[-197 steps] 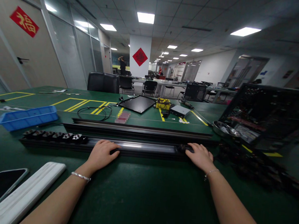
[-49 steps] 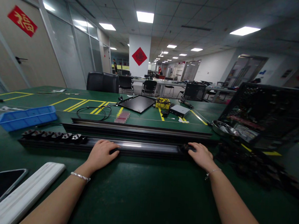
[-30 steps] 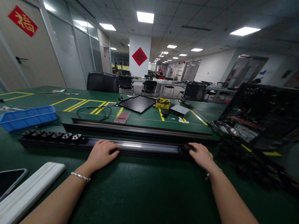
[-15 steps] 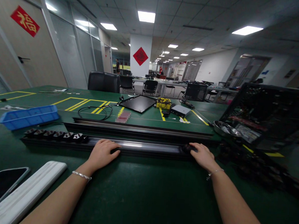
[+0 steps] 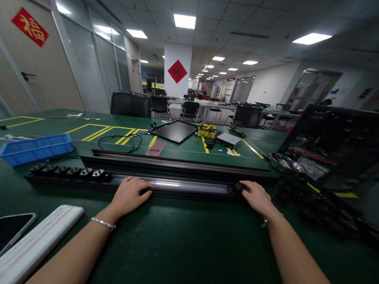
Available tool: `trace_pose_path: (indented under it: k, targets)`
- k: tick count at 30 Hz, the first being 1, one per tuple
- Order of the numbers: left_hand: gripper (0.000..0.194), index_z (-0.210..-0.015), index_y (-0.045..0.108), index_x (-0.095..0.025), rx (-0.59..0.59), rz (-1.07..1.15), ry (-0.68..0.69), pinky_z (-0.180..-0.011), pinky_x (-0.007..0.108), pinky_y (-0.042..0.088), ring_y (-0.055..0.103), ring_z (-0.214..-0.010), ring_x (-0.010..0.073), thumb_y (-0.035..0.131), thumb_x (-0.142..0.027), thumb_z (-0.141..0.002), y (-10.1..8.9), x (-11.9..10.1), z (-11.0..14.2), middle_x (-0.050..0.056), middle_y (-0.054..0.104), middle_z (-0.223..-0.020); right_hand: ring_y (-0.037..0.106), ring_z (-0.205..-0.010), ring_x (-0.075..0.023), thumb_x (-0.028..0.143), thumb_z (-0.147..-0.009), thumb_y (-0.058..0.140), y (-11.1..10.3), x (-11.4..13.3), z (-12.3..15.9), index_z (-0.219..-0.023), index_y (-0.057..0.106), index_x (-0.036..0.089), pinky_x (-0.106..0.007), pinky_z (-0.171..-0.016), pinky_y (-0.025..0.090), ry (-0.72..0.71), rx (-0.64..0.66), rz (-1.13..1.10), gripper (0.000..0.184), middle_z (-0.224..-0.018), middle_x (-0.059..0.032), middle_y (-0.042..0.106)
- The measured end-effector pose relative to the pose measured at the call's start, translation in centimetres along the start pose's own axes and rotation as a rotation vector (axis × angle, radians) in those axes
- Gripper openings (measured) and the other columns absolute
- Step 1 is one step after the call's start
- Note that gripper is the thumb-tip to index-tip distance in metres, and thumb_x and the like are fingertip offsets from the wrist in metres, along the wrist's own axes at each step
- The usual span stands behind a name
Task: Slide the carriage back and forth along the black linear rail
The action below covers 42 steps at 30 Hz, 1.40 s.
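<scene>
As our left hand (image 5: 129, 195) and right hand (image 5: 256, 198) lie palm-down on the nearer of two long black aluminium rails (image 5: 170, 184), both curve over it, the right one at a dark knob (image 5: 238, 188) near the rail's end; we cannot tell whether either hand grips or only rests. The second rail (image 5: 175, 163) runs just behind, leaving a thin gap, while a wide stretch of green bench mat (image 5: 183, 248) lies on our side. To our left are one white wrist rest (image 5: 31, 243) and one phone (image 5: 0, 237); farther out, one blue tray (image 5: 34, 152) and one black panel (image 5: 174, 131). To the right, one steel bowl (image 5: 286, 163) sits beside an open computer case (image 5: 333, 146). Beyond the bench's far edge stand a black office chair (image 5: 130, 104) and a white pillar (image 5: 177, 72).
</scene>
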<state>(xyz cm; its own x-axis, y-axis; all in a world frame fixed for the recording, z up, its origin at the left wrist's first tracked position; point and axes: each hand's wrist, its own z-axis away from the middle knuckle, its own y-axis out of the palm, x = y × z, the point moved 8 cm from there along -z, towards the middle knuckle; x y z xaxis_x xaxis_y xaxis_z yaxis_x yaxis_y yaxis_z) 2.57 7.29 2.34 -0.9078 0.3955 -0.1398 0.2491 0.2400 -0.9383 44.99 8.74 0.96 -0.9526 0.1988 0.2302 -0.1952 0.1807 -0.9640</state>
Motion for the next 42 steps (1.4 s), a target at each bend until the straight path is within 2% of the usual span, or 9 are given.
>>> trace_pose_path:
  k: [5,11,23,36,39,42]
  targets:
    - [0.028,-0.097,0.067,-0.029,-0.013,-0.004,0.001,-0.09,0.038,0.034,0.06,-0.096,0.0204,0.048,-0.041,-0.081,0.0,0.1,0.1,0.001,0.071,-0.099,0.039,-0.127,-0.0248,0.028,-0.076,0.041,0.1,-0.2,-0.2,-0.117,0.059,0.027,-0.043,-0.104,0.031,-0.007,-0.024,-0.016,0.045,-0.129,0.002,0.055]
    - [0.027,-0.096,0.068,-0.029,-0.009,0.005,0.006,-0.089,0.039,0.034,0.06,-0.096,0.0206,0.048,-0.04,-0.081,0.1,0.1,0.0,0.001,0.071,-0.098,0.035,-0.129,-0.0263,0.03,-0.078,0.041,0.2,-0.2,-0.1,-0.12,0.058,0.025,-0.045,-0.105,0.029,0.007,0.016,-0.038,0.046,-0.132,0.0013,0.052]
    - [0.029,-0.098,0.067,-0.029,0.011,-0.028,0.016,-0.089,0.038,0.035,0.06,-0.096,0.0204,0.046,-0.042,-0.082,0.0,-0.1,0.0,0.001,0.071,-0.099,0.037,-0.128,-0.0247,0.024,-0.078,0.04,0.1,-0.4,-0.2,-0.118,0.059,0.023,-0.042,-0.105,0.03,-0.028,-0.001,-0.053,0.045,-0.13,0.0005,0.054]
    - [0.028,-0.097,0.067,-0.028,0.007,-0.026,0.007,-0.089,0.038,0.034,0.059,-0.097,0.0203,0.048,-0.041,-0.082,0.1,0.0,0.0,0.001,0.07,-0.1,0.038,-0.127,-0.0261,0.02,-0.075,0.041,0.3,-0.6,-0.4,-0.115,0.062,0.024,-0.044,-0.105,0.032,-0.04,-0.007,-0.126,0.045,-0.127,-0.0003,0.056]
    - [0.027,-0.096,0.067,-0.028,-0.005,-0.015,0.009,-0.088,0.037,0.034,0.06,-0.095,0.0198,0.048,-0.041,-0.082,0.0,0.0,0.1,0.001,0.071,-0.098,0.038,-0.127,-0.0273,0.024,-0.075,0.042,-0.1,-0.8,0.0,-0.114,0.062,0.029,-0.052,-0.105,0.027,-0.01,-0.036,-0.107,0.043,-0.128,0.0001,0.055]
    - [0.027,-0.096,0.067,-0.028,-0.007,-0.012,0.011,-0.089,0.037,0.034,0.059,-0.096,0.0199,0.048,-0.041,-0.081,0.1,0.1,0.1,0.001,0.071,-0.098,0.03,-0.13,-0.0352,0.044,-0.076,0.046,-0.5,-2.7,0.4,-0.117,0.059,0.036,-0.067,-0.1,0.018,0.168,-0.069,-0.057,0.044,-0.136,-0.0014,0.047]
